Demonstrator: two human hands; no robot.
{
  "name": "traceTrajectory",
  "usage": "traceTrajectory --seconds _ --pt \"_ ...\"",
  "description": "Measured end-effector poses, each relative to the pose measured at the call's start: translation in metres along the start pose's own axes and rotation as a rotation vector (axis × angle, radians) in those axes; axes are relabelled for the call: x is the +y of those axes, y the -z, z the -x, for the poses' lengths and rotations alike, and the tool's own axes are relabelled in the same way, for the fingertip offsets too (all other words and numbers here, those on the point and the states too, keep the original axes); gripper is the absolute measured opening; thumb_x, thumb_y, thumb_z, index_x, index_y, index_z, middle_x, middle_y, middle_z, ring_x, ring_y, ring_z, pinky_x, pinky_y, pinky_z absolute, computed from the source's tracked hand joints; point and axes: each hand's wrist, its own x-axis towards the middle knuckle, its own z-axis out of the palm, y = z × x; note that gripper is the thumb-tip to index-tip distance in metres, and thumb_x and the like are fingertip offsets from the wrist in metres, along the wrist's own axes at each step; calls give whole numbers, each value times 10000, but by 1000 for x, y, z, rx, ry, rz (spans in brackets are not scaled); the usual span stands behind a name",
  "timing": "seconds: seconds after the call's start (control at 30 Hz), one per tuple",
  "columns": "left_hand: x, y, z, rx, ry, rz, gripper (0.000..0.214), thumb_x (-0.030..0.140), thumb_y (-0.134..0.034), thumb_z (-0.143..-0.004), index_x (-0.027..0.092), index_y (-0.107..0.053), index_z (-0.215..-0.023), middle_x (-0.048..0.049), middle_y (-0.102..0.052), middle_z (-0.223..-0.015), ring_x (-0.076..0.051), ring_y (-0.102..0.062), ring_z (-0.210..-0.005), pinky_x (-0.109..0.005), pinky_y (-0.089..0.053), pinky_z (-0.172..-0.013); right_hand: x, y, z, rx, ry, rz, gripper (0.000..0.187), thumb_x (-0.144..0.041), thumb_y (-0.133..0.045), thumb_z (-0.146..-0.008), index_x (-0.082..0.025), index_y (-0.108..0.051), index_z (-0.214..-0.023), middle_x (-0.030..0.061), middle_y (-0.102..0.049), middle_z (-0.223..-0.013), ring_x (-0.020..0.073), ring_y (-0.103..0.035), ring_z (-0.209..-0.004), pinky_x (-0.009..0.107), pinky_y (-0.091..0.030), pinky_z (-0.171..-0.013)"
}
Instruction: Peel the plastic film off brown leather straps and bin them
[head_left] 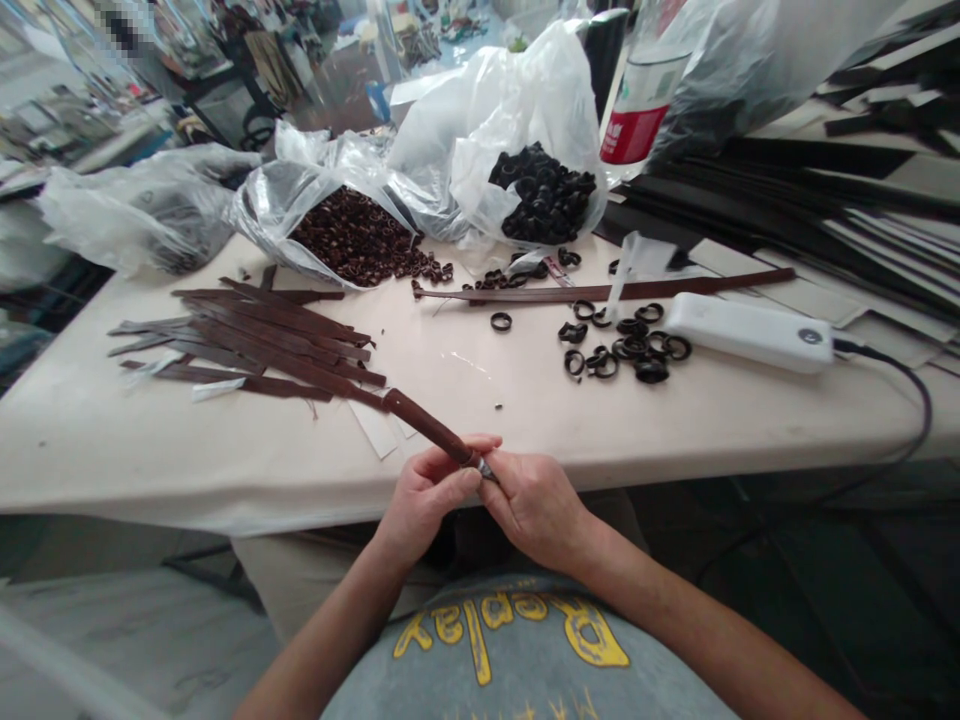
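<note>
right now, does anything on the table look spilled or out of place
Yes: small brown loops lie outside their open plastic bag, as if spilled, and one black ring sits apart from the ring cluster.

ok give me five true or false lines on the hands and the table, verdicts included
1. The left hand and right hand are together at the near end of a brown strap. True.
2. Loose black rings lie on the table near a white device. True.
3. The right hand is holding the white device. False: it is at the brown strap's end; the device lies on the table.
4. The white device has no cord. False: a dark cord runs from one end of it.
5. Every one of the black rings is in a bag. False: many lie loose on the table.
</note>
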Motion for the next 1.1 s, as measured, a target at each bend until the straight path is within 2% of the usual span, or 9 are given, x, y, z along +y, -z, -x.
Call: traceTrajectory --seconds 0.23,0.33,0.5,0.67,0.87,0.97,1.1 --pt "2 5 1 184 -55 64 275 420 -707 -830 206 -784 -985 -96 -755 -1102 -246 -667 -1042 -335 -489 -933 -9 2 -4 -92 -49 -22 194 -299 -471 -998 -183 -588 -897 51 -707 -796 184 -644 -672 272 -365 -583" --pt "3 8 1 224 -54 40 271 414 -727 -816 197 -785 -967 -91 -763 -1066 -239 -674 -1016 -329 -480 -936 -9 1 -3 -81 -49 -9 200 -341 -500 -989 -180 -589 -911 55 -702 -794 187 -631 -656 279 -352 -576" --pt "3 1 4 258 -52 122 284 440 -729 -812 181 -788 -914 -76 -778 -948 -195 -689 -892 -295 -494 -885 -8 0 -3 -106 -60 -95 194 -333 -495 -998 -166 -590 -1023 79 -708 -891 206 -641 -754 281 -391 -639" --pt "2 -4 7 321 -131 226 244 418 -753 -797 178 -783 -830 -46 -770 -852 -161 -694 -855 -258 -514 -858 -9 -1 -6 -229 -79 -163 162 -263 -478 -1001 -169 -581 -919 52 -675 -845 174 -587 -722 264 -371 -645" --pt "10 5 3 418 -252 292 228 399 -771 -789 171 -770 -797 -20 -763 -795 -135 -705 -839 -245 -523 -900 -10 2 -4 -313 -149 -164 207 -259 -510 -982 -182 -527 -791 0 -589 -701 134 -482 -598 247 -290 -574" --pt "14 13 -1 409 -274 291 217 390 -760 -803 173 -769 -801 -19 -766 -791 -134 -711 -829 -254 -529 -903 -9 4 0 -348 -174 -234 218 -239 -518 -975 -186 -506 -764 -19 -568 -658 121 -477 -563 237 -288 -561" --pt "14 23 -2 272 -222 241 310 479 -685 -848 201 -768 -959 -55 -778 -909 -171 -714 -884 -280 -549 -840 -7 8 4 -318 -190 -327 229 -244 -498 -975 -193 -492 -752 -29 -560 -634 118 -489 -547 232 -301 -555"
